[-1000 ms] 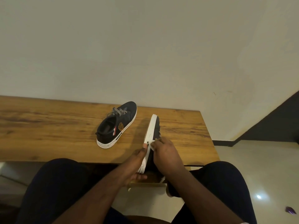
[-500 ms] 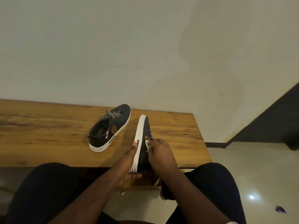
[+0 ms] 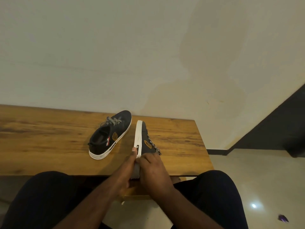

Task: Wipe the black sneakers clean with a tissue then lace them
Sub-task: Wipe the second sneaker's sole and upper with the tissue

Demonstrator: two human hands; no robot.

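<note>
Both hands grip the tipped black white-soled sneaker (image 3: 143, 139): left hand (image 3: 127, 169) fingers on its sole, right hand (image 3: 153, 171) fingers curled over its upper; second black sneaker (image 3: 109, 134) stands left of them on the wooden table (image 3: 41, 142).

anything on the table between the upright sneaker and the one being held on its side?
Nothing: in the head view only bare wooden table shows between the upright black sneaker with white sole and the tilted black sneaker that both hands hold.

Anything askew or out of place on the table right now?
Only the sneaker in hand: it is tipped on its side, white sole facing left, held by both hands for wiping. The other sneaker stands upright. Nothing spilled or damaged.
</note>
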